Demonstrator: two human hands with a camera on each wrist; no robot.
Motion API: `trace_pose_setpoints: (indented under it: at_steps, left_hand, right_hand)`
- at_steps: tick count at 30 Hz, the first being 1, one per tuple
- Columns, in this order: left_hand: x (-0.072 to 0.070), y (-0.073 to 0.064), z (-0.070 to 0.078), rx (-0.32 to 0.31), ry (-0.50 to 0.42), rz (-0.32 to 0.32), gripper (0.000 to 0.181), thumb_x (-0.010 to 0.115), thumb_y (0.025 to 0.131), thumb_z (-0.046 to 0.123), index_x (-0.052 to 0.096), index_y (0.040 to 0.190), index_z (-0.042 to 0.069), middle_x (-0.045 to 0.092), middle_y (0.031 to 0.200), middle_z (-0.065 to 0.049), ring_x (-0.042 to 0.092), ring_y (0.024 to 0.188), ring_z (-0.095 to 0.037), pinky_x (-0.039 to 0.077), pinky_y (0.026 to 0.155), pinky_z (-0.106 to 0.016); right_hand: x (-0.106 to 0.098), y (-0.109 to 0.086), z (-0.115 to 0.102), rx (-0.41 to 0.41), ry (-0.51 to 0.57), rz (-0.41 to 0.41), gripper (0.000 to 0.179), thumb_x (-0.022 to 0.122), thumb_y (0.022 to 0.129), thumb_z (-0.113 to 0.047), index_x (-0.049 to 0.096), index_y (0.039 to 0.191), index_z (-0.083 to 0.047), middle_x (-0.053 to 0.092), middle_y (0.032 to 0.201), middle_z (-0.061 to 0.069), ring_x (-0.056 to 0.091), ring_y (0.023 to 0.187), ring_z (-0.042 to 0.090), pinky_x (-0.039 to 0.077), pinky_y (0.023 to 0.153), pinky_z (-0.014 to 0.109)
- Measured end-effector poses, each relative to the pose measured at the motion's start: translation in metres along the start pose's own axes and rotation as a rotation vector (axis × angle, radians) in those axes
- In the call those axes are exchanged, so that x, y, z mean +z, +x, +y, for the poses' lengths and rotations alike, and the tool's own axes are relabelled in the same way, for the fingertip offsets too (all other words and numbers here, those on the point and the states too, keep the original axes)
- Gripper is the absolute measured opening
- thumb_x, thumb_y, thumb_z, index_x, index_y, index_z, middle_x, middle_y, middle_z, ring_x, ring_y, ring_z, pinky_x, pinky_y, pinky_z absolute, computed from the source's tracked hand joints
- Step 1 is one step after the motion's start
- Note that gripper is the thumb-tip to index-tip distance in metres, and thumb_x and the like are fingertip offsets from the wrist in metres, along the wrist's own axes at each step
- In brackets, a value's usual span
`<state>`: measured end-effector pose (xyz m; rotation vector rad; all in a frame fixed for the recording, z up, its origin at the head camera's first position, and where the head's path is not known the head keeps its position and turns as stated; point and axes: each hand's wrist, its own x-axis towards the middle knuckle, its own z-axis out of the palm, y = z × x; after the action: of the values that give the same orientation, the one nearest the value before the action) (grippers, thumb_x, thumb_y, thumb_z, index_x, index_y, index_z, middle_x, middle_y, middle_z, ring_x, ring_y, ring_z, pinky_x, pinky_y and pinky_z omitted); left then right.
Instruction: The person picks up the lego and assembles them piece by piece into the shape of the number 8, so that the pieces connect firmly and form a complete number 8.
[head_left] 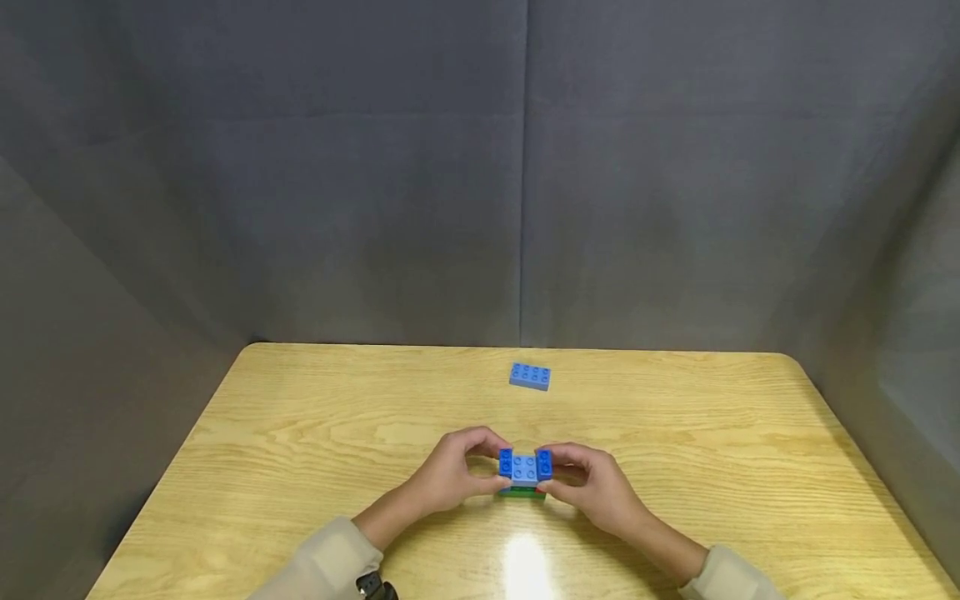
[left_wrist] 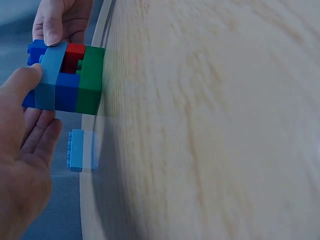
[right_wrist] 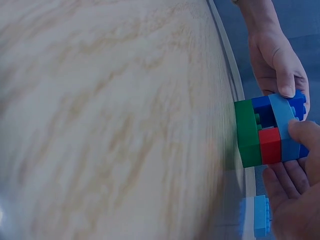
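A small stack of toy bricks stands on the table between both hands. Its base is a green brick (left_wrist: 91, 80); above that sit a red brick (right_wrist: 270, 145) and a dark blue brick (left_wrist: 67, 92) with a gap between them. A light blue brick (head_left: 525, 470) bridges these two. Two small dark blue bricks top its ends, with studs showing between them. My left hand (head_left: 452, 471) pinches the stack's left end, thumb on the near side and fingers behind. My right hand (head_left: 600, 487) pinches the right end in the same way, around the right dark blue brick (head_left: 545, 464).
A loose light blue brick (head_left: 530, 376) lies studs up toward the back of the wooden table (head_left: 360, 392). Grey cloth (head_left: 390, 208) hangs behind the table and along its sides. A dark watch (head_left: 375, 585) shows at the left sleeve.
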<state>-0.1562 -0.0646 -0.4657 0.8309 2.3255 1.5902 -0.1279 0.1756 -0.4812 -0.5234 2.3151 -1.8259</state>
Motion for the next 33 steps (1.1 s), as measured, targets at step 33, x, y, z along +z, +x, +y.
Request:
trace_pose_setpoints:
  at_steps: [33]
  left_hand:
    - [0.001,0.001,-0.019,-0.043,-0.016,0.002,0.033,0.080,0.075,0.021,0.065,0.103,0.015,0.064,0.097,0.005,0.061,0.092,-0.009,0.050,0.086,-0.024]
  right_hand:
    - [-0.038,0.031,-0.021,-0.111,-0.160,-0.013,0.032,0.057,0.094,-0.024,0.058,0.123,-0.010,0.059,0.122,0.011,0.058,0.112,0.025,0.048,0.092,0.031]
